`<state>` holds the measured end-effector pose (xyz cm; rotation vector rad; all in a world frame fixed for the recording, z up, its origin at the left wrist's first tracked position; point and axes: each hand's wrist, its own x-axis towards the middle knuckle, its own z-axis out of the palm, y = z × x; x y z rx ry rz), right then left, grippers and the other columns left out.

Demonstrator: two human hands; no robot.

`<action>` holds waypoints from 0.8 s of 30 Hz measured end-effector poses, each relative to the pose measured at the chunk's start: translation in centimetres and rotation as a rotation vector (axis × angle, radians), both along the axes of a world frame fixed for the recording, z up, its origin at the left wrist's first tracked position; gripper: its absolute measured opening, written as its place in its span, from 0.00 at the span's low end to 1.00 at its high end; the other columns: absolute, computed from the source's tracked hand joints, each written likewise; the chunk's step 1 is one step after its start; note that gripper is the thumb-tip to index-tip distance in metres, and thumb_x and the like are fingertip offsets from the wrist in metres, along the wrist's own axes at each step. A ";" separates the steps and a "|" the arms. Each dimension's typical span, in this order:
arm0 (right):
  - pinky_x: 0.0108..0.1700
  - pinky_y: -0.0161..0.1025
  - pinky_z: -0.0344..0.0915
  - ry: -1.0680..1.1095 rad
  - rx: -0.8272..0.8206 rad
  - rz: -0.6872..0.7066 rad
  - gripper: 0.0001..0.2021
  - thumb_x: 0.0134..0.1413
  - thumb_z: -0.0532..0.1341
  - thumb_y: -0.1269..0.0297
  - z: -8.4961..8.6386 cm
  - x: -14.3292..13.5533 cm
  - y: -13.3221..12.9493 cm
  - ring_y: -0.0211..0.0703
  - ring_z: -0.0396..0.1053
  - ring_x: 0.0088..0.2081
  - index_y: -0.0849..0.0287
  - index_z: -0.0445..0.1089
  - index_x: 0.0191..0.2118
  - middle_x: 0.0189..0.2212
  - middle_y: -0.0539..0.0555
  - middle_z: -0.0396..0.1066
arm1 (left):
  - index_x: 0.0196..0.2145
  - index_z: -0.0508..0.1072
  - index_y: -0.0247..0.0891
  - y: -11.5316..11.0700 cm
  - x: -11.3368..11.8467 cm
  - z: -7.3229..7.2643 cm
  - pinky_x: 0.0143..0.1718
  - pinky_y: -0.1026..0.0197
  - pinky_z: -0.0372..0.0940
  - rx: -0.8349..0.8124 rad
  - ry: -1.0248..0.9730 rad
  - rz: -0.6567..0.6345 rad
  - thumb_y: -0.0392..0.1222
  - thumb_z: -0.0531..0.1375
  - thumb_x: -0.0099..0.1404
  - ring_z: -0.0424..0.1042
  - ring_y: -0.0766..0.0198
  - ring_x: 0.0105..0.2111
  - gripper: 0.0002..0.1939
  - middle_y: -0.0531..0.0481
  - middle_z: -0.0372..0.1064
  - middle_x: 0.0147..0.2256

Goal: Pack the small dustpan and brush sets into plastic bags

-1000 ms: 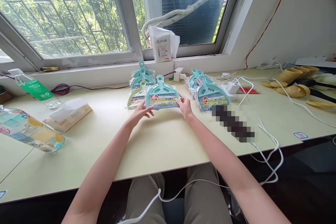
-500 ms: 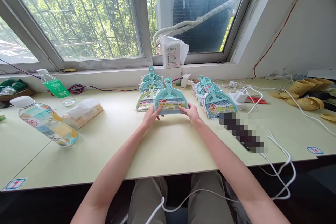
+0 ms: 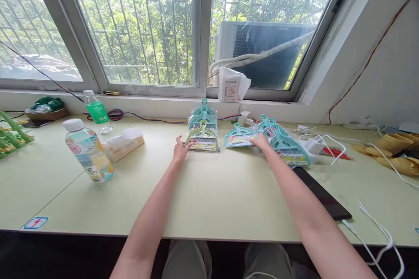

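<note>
One teal dustpan [image 3: 238,138] near the surface's [image 3: 216,196] far edge seemed light, slick-wrapped, best held by its rim. Right hand [image 3: 261,141] pinched it; left hand [image 3: 180,151] was spread.

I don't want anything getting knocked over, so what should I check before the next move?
1. Both hands on the middle teal dustpan set: not ok; only the right hand is.
2. Left hand clear of the pale green set: cannot tell; fingertips meet its edge in view.
3. Gap between those two sets: ok.
4. Fruit-label bottle capped: ok.
5. Right forearm clear of the black device: cannot tell.
</note>
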<state>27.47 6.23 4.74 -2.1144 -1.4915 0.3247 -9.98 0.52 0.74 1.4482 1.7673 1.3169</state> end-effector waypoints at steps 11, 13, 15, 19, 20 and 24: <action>0.57 0.53 0.54 -0.153 0.620 0.241 0.19 0.57 0.49 0.73 -3.6 -8.2 -5.2 0.54 0.56 0.60 0.59 0.64 0.53 0.57 0.62 0.61 | 0.33 0.67 0.38 -1.7 0.0 1.4 0.17 0.64 0.58 -0.289 -0.225 -0.294 0.49 0.65 0.51 0.65 0.65 0.15 0.16 0.56 0.63 0.16; 0.55 0.52 0.56 -0.100 0.724 0.338 0.16 0.61 0.47 0.69 -3.4 -9.1 -7.5 0.52 0.59 0.57 0.56 0.66 0.50 0.53 0.59 0.66 | 0.34 0.65 0.39 -1.9 0.7 1.5 0.17 0.65 0.59 -0.322 -0.285 -0.350 0.49 0.66 0.51 0.65 0.67 0.16 0.17 0.55 0.65 0.19; 0.52 0.48 0.59 -0.054 0.736 0.574 0.14 0.63 0.46 0.66 -3.2 -9.7 -9.7 0.49 0.65 0.52 0.54 0.67 0.47 0.46 0.57 0.71 | 0.37 0.64 0.39 -2.1 1.6 1.5 0.20 0.66 0.62 -0.330 -0.387 -0.395 0.47 0.66 0.52 0.68 0.67 0.19 0.18 0.53 0.69 0.23; 0.46 0.44 0.61 -0.131 0.569 0.912 0.14 0.64 0.49 0.63 -3.0 -10.3 -12.4 0.47 0.70 0.41 0.55 0.71 0.38 0.36 0.55 0.75 | 0.44 0.62 0.39 -2.4 3.0 1.6 0.27 0.65 0.67 -0.264 -0.599 -0.460 0.41 0.65 0.53 0.72 0.67 0.25 0.22 0.49 0.73 0.35; 0.45 0.44 0.61 -0.142 0.530 0.928 0.14 0.64 0.50 0.62 -3.0 -10.4 -12.6 0.47 0.70 0.39 0.56 0.72 0.36 0.34 0.55 0.76 | 0.46 0.61 0.39 -2.4 3.2 1.7 0.28 0.64 0.68 -0.244 -0.630 -0.474 0.41 0.65 0.53 0.73 0.67 0.26 0.24 0.48 0.73 0.36; 0.43 0.44 0.63 0.097 0.473 0.828 0.17 0.63 0.50 0.57 -3.1 -10.5 -12.2 0.47 0.71 0.38 0.58 0.73 0.32 0.33 0.56 0.76 | 0.49 0.63 0.39 -2.6 4.0 2.4 0.32 0.63 0.69 -0.160 -0.734 -0.539 0.41 0.65 0.53 0.74 0.67 0.28 0.27 0.47 0.73 0.41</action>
